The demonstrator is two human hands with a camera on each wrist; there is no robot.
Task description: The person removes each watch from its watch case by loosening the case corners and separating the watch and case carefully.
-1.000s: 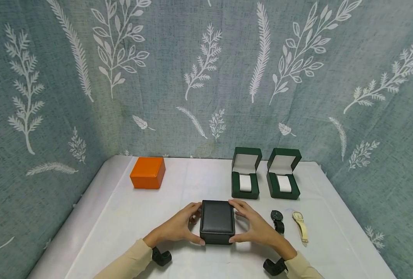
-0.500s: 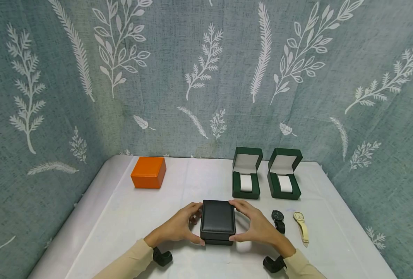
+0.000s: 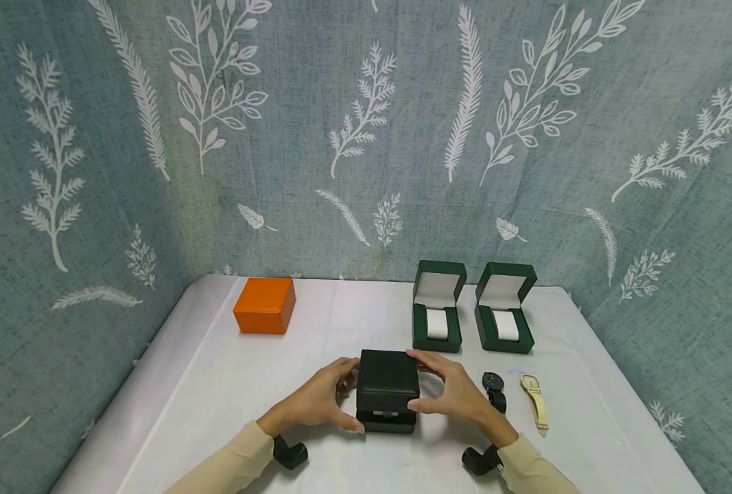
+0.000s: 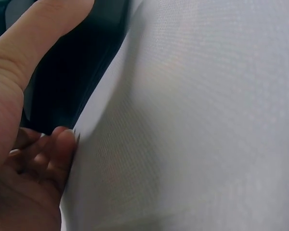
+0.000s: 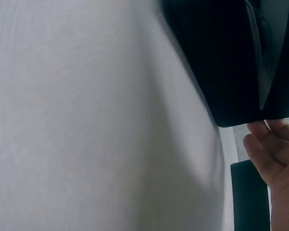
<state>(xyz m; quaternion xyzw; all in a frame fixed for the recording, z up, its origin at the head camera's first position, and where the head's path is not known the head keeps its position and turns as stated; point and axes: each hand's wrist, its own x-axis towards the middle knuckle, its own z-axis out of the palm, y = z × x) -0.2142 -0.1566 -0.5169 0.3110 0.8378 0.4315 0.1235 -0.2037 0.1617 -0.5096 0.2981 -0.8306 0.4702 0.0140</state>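
A black watch box [image 3: 387,374] sits on the white table at front centre, its lid tilted up a little. A dark gap with a pale strip shows along its front. My left hand [image 3: 321,396] holds the box's left side, thumb at the front corner and fingers toward the back. My right hand [image 3: 455,392] grips the lid, thumb at its front right corner and fingertips by the back edge. In the right wrist view the box [image 5: 216,62] shows a wedge-shaped opening between base and lid. The left wrist view has the thumb along the dark box wall [image 4: 62,82].
Two green watch boxes [image 3: 436,343] [image 3: 505,344] stand open at the back right with white cushions inside. A black watch [image 3: 493,390] and a gold watch [image 3: 534,401] lie right of my right hand. A closed orange box [image 3: 263,309] stands at the back left.
The black watch box's lid has risen at the front, opening a gap above the base. My right thumb has moved up with it; my left hand stays in place.
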